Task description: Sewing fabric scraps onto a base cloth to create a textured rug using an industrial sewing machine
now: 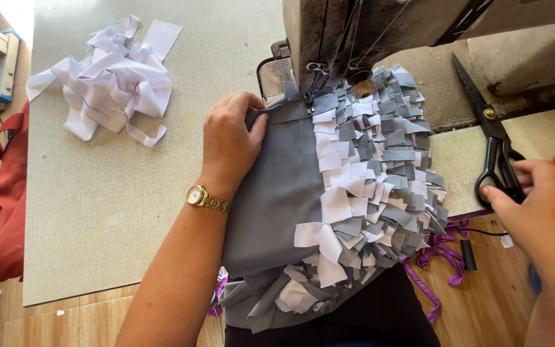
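The grey cloth (277, 193) lies in the middle of the frame, its top edge under the needle of the sewing machine (329, 38). Its right half carries many small grey and white fabric strips (374, 173), soft and ruffled. The left hand (229, 144) presses flat on the cloth, fingers together and bent over its edge. At the right edge, the right hand (541, 205) closes its fingers on the black scissors (493, 141). It looks like a pause in sewing for cutting. A heap of white scraps (114, 80) lies upper left on the bench (97, 212).
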